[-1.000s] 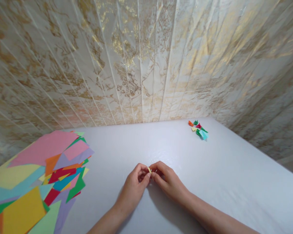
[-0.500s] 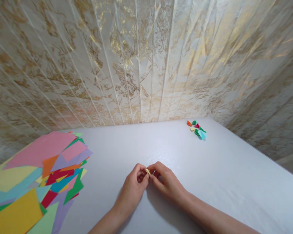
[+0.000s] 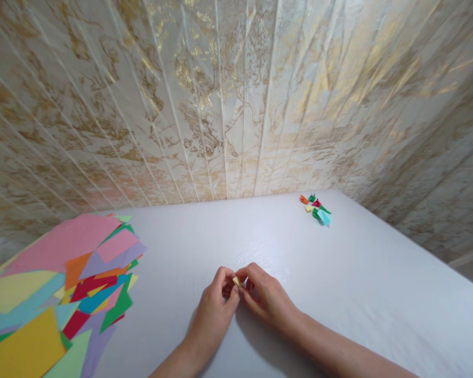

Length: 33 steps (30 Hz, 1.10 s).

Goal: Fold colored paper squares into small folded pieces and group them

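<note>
And it's all fingertips here! The pale yellow paper (image 3: 236, 282) is tiny, so light, even pressure should serve best: pin 1 side, work the other gently, crush nothing. Left hand (image 3: 215, 304) is curled, thumb and index nearly together, pinching it; right hand (image 3: 268, 295) mirrors that, tips nearly closed on its other side. Between them it sits, above the table (image 3: 205, 236), well apart from the scraps (image 3: 90, 289).

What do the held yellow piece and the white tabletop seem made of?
Held yellow piece: probably matte paper, given its thin, flat look, though too small to be sure. White tabletop: smooth, slightly glossy, perhaps laminate or plastic, judging by soft reflections.
</note>
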{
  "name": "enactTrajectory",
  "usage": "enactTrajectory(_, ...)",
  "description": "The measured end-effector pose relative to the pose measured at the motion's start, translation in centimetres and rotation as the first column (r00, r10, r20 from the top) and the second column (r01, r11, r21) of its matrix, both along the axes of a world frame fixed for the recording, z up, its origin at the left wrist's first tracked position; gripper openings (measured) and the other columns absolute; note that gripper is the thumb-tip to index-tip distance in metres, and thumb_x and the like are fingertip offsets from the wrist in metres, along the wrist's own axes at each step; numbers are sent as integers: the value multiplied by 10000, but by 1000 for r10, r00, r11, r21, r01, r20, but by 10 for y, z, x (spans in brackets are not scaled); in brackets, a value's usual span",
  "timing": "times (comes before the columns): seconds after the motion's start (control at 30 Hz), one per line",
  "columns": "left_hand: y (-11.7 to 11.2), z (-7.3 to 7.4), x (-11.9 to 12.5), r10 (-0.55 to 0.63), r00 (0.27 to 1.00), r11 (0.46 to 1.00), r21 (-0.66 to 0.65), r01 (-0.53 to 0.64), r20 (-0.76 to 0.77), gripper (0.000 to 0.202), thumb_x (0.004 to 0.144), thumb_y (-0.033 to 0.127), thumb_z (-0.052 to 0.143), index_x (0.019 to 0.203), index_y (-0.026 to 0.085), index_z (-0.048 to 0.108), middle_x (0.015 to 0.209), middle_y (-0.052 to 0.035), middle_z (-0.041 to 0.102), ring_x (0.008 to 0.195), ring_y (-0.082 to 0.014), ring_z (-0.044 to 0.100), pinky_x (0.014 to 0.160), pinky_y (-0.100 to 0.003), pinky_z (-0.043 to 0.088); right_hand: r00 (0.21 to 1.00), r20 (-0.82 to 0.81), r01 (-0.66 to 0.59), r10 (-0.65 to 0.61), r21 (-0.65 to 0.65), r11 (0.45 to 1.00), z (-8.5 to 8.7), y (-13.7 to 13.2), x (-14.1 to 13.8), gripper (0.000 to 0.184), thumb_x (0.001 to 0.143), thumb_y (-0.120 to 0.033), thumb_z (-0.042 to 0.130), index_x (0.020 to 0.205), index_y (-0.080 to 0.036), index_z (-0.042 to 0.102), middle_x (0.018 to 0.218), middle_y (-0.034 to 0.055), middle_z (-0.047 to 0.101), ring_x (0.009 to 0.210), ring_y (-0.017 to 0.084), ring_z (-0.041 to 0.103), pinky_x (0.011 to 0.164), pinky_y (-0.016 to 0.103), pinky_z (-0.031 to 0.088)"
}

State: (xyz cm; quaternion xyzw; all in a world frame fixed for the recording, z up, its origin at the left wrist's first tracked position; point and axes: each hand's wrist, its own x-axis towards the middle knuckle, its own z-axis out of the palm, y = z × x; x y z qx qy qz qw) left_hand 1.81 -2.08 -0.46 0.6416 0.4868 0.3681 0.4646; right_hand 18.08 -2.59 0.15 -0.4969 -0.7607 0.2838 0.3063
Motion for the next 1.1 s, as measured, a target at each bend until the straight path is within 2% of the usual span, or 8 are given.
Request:
enactTrajectory(0.23, -3, 0, 3, 24, 998, 1000, 19, -23, -51, 15, 896, 252, 482, 910, 251, 486, 839, -5, 667, 782, -190, 653, 740, -271, 471, 1000, -14, 13, -13, -5, 1000, -1, 0, -2, 184, 876, -128, 497, 1019, -221, 565, 960, 33, 611, 806, 150, 610, 737, 263, 469)
enactTrajectory(0.5, -7, -1, 3, 67, 979, 996, 63, -55, -195, 75, 892, 254, 467, 958, 279, 493, 838, 8, 675, 773, -207, 654, 709, -274, 444, 998, -52, 28, -30, -26, 999, -3, -4, -5, 139, 898, -152, 485, 997, -220, 555, 937, 21, 610, 773, 141, 601, 717, 259, 460)
enactTrajectory(0.73, -9, 1, 2, 56, 985, 997, 60, -47, -165, 73, 909, 273, 459, 976, 274, 489, 883, -3, 695, 818, -209, 670, 742, -283, 457, 998, -59, 29, -32, -61, 998, -1, -4, -6, 155, 876, -151, 495, 1009, -211, 547, 931, 20, 612, 750, 139, 607, 698, 262, 457)
enactTrajectory(1.1, -8, -1, 3, 41, 964, 996, 89, -18, -262, 122, 927, 251, 439, 1033, 280, 491, 905, 0, 700, 833, -205, 678, 737, -279, 458, 972, -217, 54, -88, -158, 986, 2, -2, -9, 131, 889, -139, 484, 954, -200, 579, 869, 5, 649, 722, 136, 591, 665, 249, 447)
